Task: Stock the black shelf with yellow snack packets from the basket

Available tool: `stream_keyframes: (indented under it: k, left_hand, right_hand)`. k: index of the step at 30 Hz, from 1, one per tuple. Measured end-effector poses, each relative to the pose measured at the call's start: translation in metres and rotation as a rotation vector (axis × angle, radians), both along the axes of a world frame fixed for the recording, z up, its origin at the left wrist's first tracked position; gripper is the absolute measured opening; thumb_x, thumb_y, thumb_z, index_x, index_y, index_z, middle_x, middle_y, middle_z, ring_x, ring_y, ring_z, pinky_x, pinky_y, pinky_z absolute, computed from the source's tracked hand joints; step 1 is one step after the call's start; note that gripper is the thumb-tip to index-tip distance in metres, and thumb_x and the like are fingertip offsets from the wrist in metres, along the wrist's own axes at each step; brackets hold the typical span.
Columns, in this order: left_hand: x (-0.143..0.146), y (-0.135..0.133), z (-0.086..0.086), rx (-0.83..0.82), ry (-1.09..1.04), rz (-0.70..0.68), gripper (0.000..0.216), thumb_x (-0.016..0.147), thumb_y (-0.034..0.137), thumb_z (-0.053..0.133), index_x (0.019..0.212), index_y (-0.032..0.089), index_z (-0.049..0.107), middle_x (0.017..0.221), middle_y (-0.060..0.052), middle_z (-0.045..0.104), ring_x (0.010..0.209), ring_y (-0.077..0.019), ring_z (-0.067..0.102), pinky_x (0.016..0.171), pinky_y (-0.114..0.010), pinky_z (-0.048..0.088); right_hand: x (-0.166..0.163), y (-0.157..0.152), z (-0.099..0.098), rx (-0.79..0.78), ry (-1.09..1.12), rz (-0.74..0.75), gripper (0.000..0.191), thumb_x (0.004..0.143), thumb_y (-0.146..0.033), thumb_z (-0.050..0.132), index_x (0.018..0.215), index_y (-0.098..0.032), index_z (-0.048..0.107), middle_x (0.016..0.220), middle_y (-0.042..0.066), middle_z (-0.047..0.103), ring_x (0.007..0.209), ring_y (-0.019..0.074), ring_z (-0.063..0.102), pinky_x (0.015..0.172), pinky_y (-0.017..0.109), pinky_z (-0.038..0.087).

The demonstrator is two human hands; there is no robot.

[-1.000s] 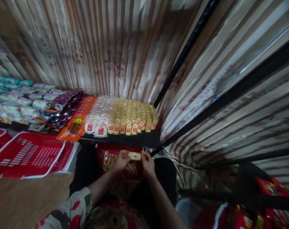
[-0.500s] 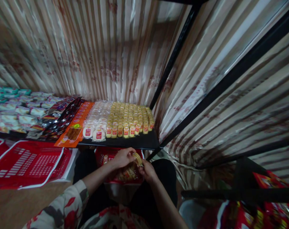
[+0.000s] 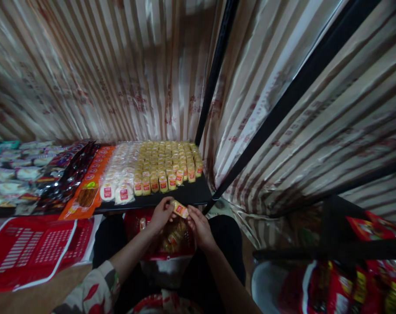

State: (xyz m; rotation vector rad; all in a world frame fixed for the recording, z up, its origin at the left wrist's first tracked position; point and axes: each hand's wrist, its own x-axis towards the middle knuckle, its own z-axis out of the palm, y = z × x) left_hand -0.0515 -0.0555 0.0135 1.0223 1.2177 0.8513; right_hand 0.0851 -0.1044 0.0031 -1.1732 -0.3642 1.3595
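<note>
Packet (image 3: 180,209) lower centre of frame, both ends pinched in my left grip (image 3: 161,213) and right grip (image 3: 199,224), above red basket (image 3: 134,224). Risk: slick wrapper slips, packet drops into basket.

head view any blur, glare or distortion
Head view: dim, warm light; glare streaks on the striped curtain; wide-angle stretch makes the black pole lean; edges smear; the packet between left hand and right hand is fairly sharp.

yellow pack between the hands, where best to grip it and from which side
By its short ends, coming in from either side. The pack is a small flat oblong, tilted, left hand at its upper end and right hand at its lower.
</note>
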Motion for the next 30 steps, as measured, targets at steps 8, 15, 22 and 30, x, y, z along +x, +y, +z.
stream_keyframes:
  k: [8,15,22,30]
  left_hand:
    - [0.01,-0.01,0.002,-0.16,-0.154,0.0,0.028,0.066,0.023,0.07,0.088,0.012,0.057,0.072,-0.003,0.064,0.062,-0.0124,0.063,0.051,-0.018,0.046]
    - [0.05,-0.006,0.008,-0.229,-0.445,0.049,0.033,0.071,0.033,0.07,0.093,0.014,0.055,0.096,-0.01,0.064,0.08,-0.0161,0.066,0.067,-0.024,0.051]
    - [0.072,0.018,0.003,-0.125,-0.125,-0.011,0.028,0.073,0.032,0.064,0.094,0.014,0.056,0.07,0.0,0.06,0.06,-0.0112,0.059,0.055,-0.022,0.047]
    - [0.078,0.042,0.012,0.356,0.412,0.057,0.036,0.078,0.013,0.049,0.113,0.015,0.054,0.114,-0.009,0.056,0.089,-0.0143,0.057,0.086,-0.03,0.045]
  right_hand:
    - [0.021,0.023,0.014,0.122,-0.797,0.026,0.036,0.072,-0.039,0.058,0.102,-0.022,0.066,0.099,0.006,0.069,0.089,0.0207,0.063,0.082,0.035,0.049]
    - [0.022,0.038,0.019,0.072,-0.73,-0.087,0.056,0.073,-0.041,0.06,0.125,-0.022,0.049,0.107,0.006,0.065,0.088,0.019,0.062,0.076,0.031,0.051]
    - [0.024,0.058,0.004,0.066,-0.526,-0.174,0.059,0.074,-0.035,0.058,0.129,-0.022,0.041,0.106,0.007,0.065,0.089,0.0178,0.064,0.08,0.03,0.05]
    - [0.045,0.089,-0.005,0.165,-0.891,-0.184,0.046,0.083,-0.037,0.047,0.125,-0.019,0.05,0.123,0.01,0.057,0.108,0.0198,0.054,0.096,0.038,0.04]
